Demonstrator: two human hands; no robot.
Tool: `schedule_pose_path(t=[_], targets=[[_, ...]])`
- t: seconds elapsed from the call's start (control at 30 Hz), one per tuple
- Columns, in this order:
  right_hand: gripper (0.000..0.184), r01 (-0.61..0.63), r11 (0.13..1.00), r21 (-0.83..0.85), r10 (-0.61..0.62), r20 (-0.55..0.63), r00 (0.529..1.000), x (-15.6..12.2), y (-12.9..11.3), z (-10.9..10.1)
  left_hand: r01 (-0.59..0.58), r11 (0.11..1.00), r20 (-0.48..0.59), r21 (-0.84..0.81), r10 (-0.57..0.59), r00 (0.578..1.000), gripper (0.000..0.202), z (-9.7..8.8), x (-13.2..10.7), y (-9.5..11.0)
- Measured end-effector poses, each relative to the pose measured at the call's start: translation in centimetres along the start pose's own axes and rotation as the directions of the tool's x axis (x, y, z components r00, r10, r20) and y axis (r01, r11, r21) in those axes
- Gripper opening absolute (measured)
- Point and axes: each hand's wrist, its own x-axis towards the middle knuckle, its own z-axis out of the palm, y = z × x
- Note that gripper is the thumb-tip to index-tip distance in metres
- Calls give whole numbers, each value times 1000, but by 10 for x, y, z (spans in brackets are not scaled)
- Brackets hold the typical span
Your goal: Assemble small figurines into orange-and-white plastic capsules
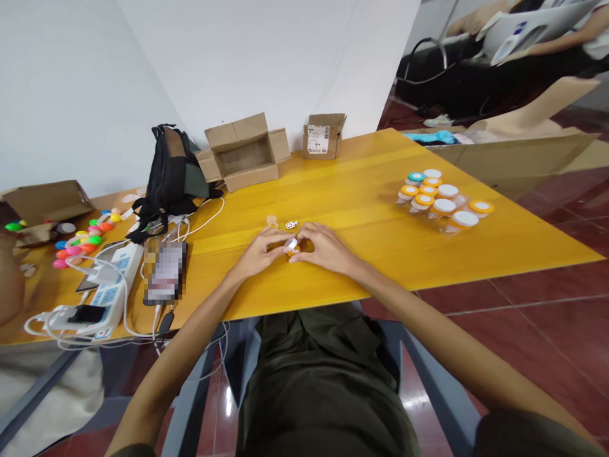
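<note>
Over the table near its front edge, my left hand (259,254) and my right hand (328,249) meet around a small round white-and-orange cap (292,244). Fingers and thumbs of both hands are closed on it from either side, hiding part of it. Just beyond my fingertips lies a small white piece with dark spots (291,225). Left of that, a small clear plastic piece (271,221) rests on the wood. Several clear jars with orange, white and teal lids (444,207) stand grouped at the right.
The yellow table (361,190) carries an open cardboard box (247,155), a smaller box (323,136) and a black backpack (166,171). At left are a phone (166,273), a power strip (114,289), cables and colourful balls (78,244). Another person's arm (9,279) shows far left.
</note>
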Motion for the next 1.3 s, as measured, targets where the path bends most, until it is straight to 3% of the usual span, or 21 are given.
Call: schedule_pose_path(t=[0.27, 0.73, 1.3], targets=[[27, 14, 1000, -10, -14, -9, 1000, 0, 3, 1, -35, 997, 31, 67, 33, 999, 26, 1, -1, 1], [29, -2, 1000, 31, 2, 11, 1000, -2, 3, -1, -40, 991, -16, 129, 42, 999, 17, 4, -1, 6], [25, 34, 995, 91, -33, -10, 999, -6, 11, 1, -149, 965, 26, 217, 147, 989, 16, 7, -1, 6]])
